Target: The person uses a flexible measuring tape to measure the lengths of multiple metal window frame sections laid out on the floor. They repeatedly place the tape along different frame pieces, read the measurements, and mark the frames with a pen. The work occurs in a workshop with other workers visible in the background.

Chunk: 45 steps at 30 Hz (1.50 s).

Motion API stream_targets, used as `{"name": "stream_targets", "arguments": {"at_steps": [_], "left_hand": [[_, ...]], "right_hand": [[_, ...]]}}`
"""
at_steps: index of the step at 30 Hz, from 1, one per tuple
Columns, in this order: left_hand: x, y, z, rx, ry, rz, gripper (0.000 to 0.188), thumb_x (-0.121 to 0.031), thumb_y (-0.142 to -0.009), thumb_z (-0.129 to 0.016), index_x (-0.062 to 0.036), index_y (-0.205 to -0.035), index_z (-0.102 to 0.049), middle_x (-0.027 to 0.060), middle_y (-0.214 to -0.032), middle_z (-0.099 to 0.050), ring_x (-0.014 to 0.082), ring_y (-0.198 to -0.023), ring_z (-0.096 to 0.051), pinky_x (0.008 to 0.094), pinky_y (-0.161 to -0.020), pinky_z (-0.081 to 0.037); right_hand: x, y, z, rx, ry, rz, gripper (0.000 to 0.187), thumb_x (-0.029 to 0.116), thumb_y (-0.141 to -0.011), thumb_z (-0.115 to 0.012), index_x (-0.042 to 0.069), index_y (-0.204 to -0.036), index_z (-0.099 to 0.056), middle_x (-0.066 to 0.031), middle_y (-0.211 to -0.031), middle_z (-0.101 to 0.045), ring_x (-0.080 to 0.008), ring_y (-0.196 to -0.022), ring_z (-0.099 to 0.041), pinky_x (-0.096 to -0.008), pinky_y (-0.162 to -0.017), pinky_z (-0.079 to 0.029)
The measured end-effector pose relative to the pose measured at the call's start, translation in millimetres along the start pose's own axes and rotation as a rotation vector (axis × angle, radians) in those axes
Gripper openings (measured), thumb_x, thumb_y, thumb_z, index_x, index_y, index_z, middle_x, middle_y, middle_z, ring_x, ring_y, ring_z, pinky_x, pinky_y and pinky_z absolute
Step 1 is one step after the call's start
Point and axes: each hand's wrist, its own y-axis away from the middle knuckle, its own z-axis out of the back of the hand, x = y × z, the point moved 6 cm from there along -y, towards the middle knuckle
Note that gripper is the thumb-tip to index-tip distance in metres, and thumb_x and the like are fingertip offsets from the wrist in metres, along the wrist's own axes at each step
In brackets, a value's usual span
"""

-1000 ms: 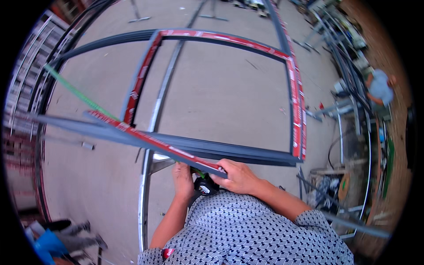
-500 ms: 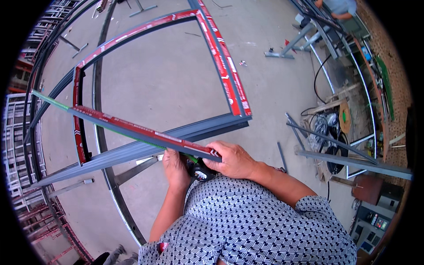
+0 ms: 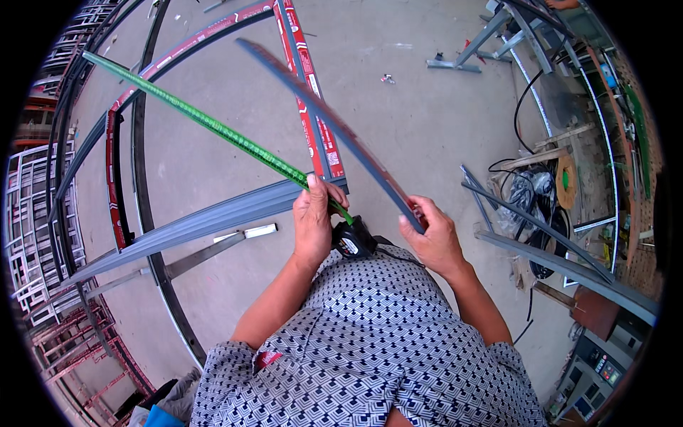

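My left hand is closed around the green blade of a tape measure. The blade reaches out long toward the upper left, over a window-like frame. Just below that hand, the black tape measure case hangs in front of my shirt. My right hand grips the near end of a thin grey profile strip with reddish film along it. The strip slants up and away to the left, apart from the blade. Beneath both lies the grey frame, with red film on several sides.
Dark steel rails run under the frame. A grey metal stand is at the upper right. Tangled cables and loose grey bars lie at the right, near a control box. White racks stand at the left.
The profile strip has come off the tape blade and swung to the right with my right hand. My left hand has risen, now gripping the bared blade. The view has shifted.
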Motion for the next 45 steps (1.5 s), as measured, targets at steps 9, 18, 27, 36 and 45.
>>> {"name": "stream_targets", "arguments": {"at_steps": [9,18,27,36,45], "left_hand": [[0,-36,-11,-0.150,-0.069,0.098,0.065,-0.062,-0.111,-0.039,-0.0067,-0.084,-0.060,0.0053,-0.082,-0.064,0.0118,-0.072,-0.059,0.0281,-0.067,-0.049],[25,-90,-111,-0.047,0.105,0.127,0.056,-0.050,-0.114,-0.045,-0.0011,-0.092,-0.063,0.0031,-0.077,-0.065,0.0089,-0.068,-0.062,0.0275,-0.060,-0.051],[10,-122,-126,-0.145,0.046,0.111,0.043,-0.033,-0.116,-0.047,0.0010,-0.099,-0.066,0.0053,-0.085,-0.071,0.0088,-0.074,-0.065,0.0275,-0.065,-0.055],[29,-146,-146,-0.283,-0.045,0.126,0.054,-0.043,-0.116,-0.043,0.0025,-0.100,-0.067,0.0067,-0.085,-0.070,0.0107,-0.073,-0.065,0.0287,-0.067,-0.056],[27,-137,-134,-0.337,-0.148,0.054,0.054,-0.046,-0.114,-0.048,0.0042,-0.112,-0.068,0.0131,-0.107,-0.070,0.0214,-0.096,-0.068,0.0365,-0.085,-0.057]], "right_hand": [[-23,-31,19,0.003,-0.086,-0.113,0.047,0.034,-0.099,-0.075,-0.003,-0.126,-0.064,-0.0128,-0.098,-0.074,-0.0185,-0.085,-0.070,-0.0346,-0.078,-0.057],[12,-109,42,0.124,0.089,0.018,0.051,0.034,-0.091,-0.085,-0.001,-0.118,-0.059,-0.0126,-0.091,-0.073,-0.0225,-0.077,-0.069,-0.0373,-0.071,-0.055],[12,-179,50,0.290,0.048,0.095,0.035,0.015,-0.089,-0.082,0.000,-0.114,-0.062,-0.0109,-0.089,-0.075,-0.0164,-0.075,-0.070,-0.0333,-0.070,-0.056],[-18,-245,64,0.573,-0.054,0.106,0.019,0.009,-0.091,-0.073,-0.003,-0.105,-0.067,-0.0051,-0.083,-0.072,-0.0079,-0.075,-0.063,-0.0286,-0.068,-0.052],[-24,-278,72,0.741,-0.006,0.197,0.019,0.013,-0.093,-0.073,-0.002,-0.102,-0.067,-0.0026,-0.081,-0.070,-0.0084,-0.075,-0.062,-0.0287,-0.069,-0.052]]}}
